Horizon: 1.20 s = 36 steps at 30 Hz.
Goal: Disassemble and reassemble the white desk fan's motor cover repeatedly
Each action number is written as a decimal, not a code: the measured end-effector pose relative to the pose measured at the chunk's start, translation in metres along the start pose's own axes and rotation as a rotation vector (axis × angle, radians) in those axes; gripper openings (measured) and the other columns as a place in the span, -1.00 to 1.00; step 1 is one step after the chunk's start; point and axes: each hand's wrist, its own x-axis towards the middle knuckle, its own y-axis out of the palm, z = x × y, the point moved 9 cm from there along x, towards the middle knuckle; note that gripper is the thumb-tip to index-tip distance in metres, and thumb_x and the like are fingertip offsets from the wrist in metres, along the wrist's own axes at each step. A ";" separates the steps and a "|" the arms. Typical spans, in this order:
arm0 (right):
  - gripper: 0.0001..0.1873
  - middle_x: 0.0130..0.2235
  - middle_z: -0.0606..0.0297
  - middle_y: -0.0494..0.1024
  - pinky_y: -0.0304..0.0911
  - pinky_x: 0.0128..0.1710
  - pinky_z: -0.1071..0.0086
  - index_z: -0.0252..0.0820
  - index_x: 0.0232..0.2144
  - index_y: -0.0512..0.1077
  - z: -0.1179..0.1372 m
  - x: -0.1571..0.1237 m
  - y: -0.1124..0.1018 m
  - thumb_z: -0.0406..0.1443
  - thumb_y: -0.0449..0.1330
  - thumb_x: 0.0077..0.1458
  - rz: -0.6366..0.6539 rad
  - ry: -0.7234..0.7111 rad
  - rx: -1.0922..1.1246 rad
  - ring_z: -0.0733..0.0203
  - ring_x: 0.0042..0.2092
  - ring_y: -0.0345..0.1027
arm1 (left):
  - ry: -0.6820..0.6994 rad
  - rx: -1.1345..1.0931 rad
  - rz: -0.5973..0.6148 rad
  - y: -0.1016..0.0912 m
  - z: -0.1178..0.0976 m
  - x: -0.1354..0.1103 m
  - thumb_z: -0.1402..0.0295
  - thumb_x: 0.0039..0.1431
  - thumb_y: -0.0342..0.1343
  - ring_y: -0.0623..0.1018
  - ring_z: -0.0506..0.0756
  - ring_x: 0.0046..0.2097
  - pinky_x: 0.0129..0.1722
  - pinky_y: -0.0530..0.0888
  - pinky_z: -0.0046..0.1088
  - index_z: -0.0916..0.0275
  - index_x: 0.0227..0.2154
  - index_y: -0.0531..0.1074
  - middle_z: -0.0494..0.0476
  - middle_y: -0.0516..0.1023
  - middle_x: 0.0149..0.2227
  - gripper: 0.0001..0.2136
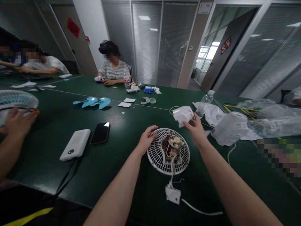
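My left hand (147, 139) rests with its fingers apart on the left rim of a round white fan grille (155, 158), which lies on the green table. An exposed fan motor (174, 146) with coloured wires sits on the grille's middle. In my right hand (194, 125) is a white vented motor cover (183, 115), raised above the table just past the grille's upper right. A small white switch box (173, 194) hangs off the motor's wires toward me, and a white cord (202, 213) lies beside it.
Left of me lie a white power bank (75, 144), a black phone (100, 133) and blue fan blades (94, 102). A white fan base (230, 128), a plastic bottle (205, 102) and plastic wrap (275, 122) are at right. A co-worker's hand (17, 121) touches another fan grille (18, 99).
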 end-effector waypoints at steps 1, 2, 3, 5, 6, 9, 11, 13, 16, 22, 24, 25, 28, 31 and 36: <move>-0.21 0.10 0.06 0.37 0.35 0.00 0.05 0.01 0.28 -0.11 0.003 -0.013 -0.008 -0.11 0.15 0.10 0.006 0.036 0.111 -0.04 0.08 0.34 | 0.007 0.022 -0.010 0.000 0.000 0.000 0.42 0.08 0.14 0.56 0.13 -0.06 0.01 0.46 -0.24 0.13 0.06 0.38 0.18 0.50 0.02 -0.57; -0.23 0.09 0.08 0.39 0.35 0.00 0.04 0.05 0.28 -0.08 0.007 -0.027 -0.014 -0.11 0.15 0.10 0.028 0.071 0.216 -0.05 0.08 0.34 | 0.017 0.051 -0.022 0.000 -0.001 0.001 0.42 0.10 0.13 0.55 0.13 -0.05 0.02 0.46 -0.24 0.13 0.05 0.39 0.19 0.50 0.02 -0.59; -0.24 0.09 0.10 0.40 0.35 0.01 0.03 0.07 0.27 -0.05 0.011 -0.041 -0.017 -0.12 0.16 0.09 0.064 0.095 0.295 -0.06 0.09 0.34 | 0.036 0.089 -0.039 0.000 -0.002 0.001 0.41 0.11 0.13 0.54 0.14 -0.03 0.03 0.45 -0.23 0.14 0.03 0.40 0.19 0.50 0.02 -0.61; -0.25 0.10 0.14 0.40 0.32 0.04 0.00 0.11 0.27 -0.01 0.021 -0.066 -0.018 -0.14 0.18 0.08 0.138 0.118 0.379 -0.07 0.10 0.32 | 0.103 0.202 -0.082 0.000 -0.007 0.001 0.40 0.13 0.12 0.51 0.15 0.02 0.07 0.42 -0.23 0.15 0.00 0.44 0.19 0.49 0.03 -0.66; -0.24 0.12 0.16 0.39 0.31 0.06 -0.01 0.13 0.26 0.00 0.025 -0.076 -0.017 -0.16 0.20 0.07 0.170 0.119 0.394 -0.07 0.11 0.32 | 0.139 0.258 -0.104 0.000 -0.010 0.001 0.39 0.13 0.12 0.49 0.16 0.05 0.09 0.40 -0.22 0.16 -0.03 0.45 0.19 0.48 0.04 -0.68; -0.16 0.15 0.18 0.35 0.27 0.11 -0.02 0.13 0.28 -0.03 0.030 -0.092 -0.011 -0.19 0.26 0.02 0.207 0.113 0.412 -0.06 0.14 0.29 | 0.241 0.416 -0.174 0.001 -0.023 -0.004 0.36 0.14 0.12 0.41 0.18 0.13 0.19 0.29 -0.19 0.18 -0.07 0.46 0.18 0.44 0.08 -0.72; -0.11 0.17 0.16 0.32 0.24 0.12 -0.05 0.12 0.29 -0.08 0.030 -0.095 -0.006 -0.19 0.27 0.02 0.201 0.112 0.422 -0.06 0.15 0.28 | 0.325 0.509 -0.220 0.005 -0.037 -0.012 0.32 0.20 0.07 0.38 0.17 0.15 0.22 0.24 -0.20 0.17 -0.06 0.45 0.16 0.44 0.08 -0.74; -0.10 0.18 0.14 0.30 0.24 0.12 -0.06 0.12 0.30 -0.12 0.029 -0.097 0.000 -0.17 0.27 0.03 0.200 0.110 0.426 -0.07 0.15 0.29 | 0.419 0.534 -0.203 0.014 -0.051 -0.021 0.27 0.26 -0.02 0.38 0.15 0.16 0.22 0.25 -0.24 0.17 -0.01 0.43 0.15 0.44 0.09 -0.71; -0.07 0.22 0.10 0.26 0.24 0.13 -0.06 0.09 0.31 -0.15 0.029 -0.100 0.010 -0.15 0.28 0.03 0.200 0.087 0.415 -0.06 0.18 0.26 | 0.515 0.439 -0.082 0.033 -0.063 -0.032 0.20 0.30 -0.09 0.37 0.16 0.18 0.22 0.24 -0.24 0.16 0.10 0.35 0.15 0.40 0.14 -0.63; -0.20 0.26 0.05 0.20 0.26 0.11 -0.04 0.03 0.27 -0.07 0.024 -0.112 0.025 -0.09 0.22 0.09 0.121 0.023 0.371 -0.09 0.19 0.25 | 0.431 0.351 0.036 0.046 -0.055 -0.032 0.11 0.27 -0.05 0.40 0.20 0.17 0.18 0.30 -0.27 0.23 0.17 0.27 0.20 0.40 0.16 -0.52; -0.26 0.28 0.07 0.16 0.20 0.16 -0.02 0.01 0.25 -0.01 0.024 -0.116 0.028 -0.10 0.21 0.11 0.118 -0.018 0.342 -0.08 0.21 0.22 | 0.401 0.359 0.038 0.045 -0.052 -0.030 0.09 0.27 -0.05 0.39 0.21 0.18 0.20 0.28 -0.27 0.26 0.15 0.30 0.21 0.42 0.15 -0.52; -0.27 0.29 0.09 0.16 0.16 0.19 -0.02 0.00 0.25 0.00 0.025 -0.118 0.030 -0.10 0.19 0.13 0.123 -0.038 0.326 -0.07 0.23 0.19 | 0.397 0.360 0.044 0.046 -0.052 -0.030 0.08 0.27 -0.06 0.38 0.21 0.18 0.21 0.27 -0.26 0.26 0.14 0.30 0.21 0.42 0.15 -0.52; -0.27 0.29 0.14 0.17 0.06 0.25 0.00 0.00 0.29 -0.05 0.027 -0.121 0.032 -0.12 0.16 0.16 0.140 -0.078 0.287 -0.04 0.27 0.11 | 0.410 0.365 0.077 0.048 -0.051 -0.030 0.08 0.29 -0.08 0.35 0.20 0.21 0.23 0.23 -0.25 0.23 0.17 0.27 0.20 0.38 0.18 -0.51; -0.27 0.30 0.17 0.14 0.02 0.27 0.01 0.01 0.29 -0.05 0.028 -0.122 0.031 -0.13 0.15 0.17 0.144 -0.093 0.260 -0.03 0.28 0.09 | 0.423 0.365 0.095 0.050 -0.048 -0.032 0.06 0.29 -0.11 0.29 0.19 0.25 0.26 0.17 -0.26 0.20 0.22 0.19 0.19 0.30 0.24 -0.48; -0.25 0.33 0.19 0.08 -0.02 0.29 0.02 0.00 0.31 -0.08 0.027 -0.121 0.030 -0.14 0.15 0.17 0.123 -0.110 0.220 -0.01 0.31 0.01 | 0.406 0.349 0.133 0.052 -0.043 -0.031 0.08 0.28 -0.06 0.22 0.19 0.29 0.29 0.13 -0.27 0.15 0.28 0.07 0.17 0.17 0.31 -0.44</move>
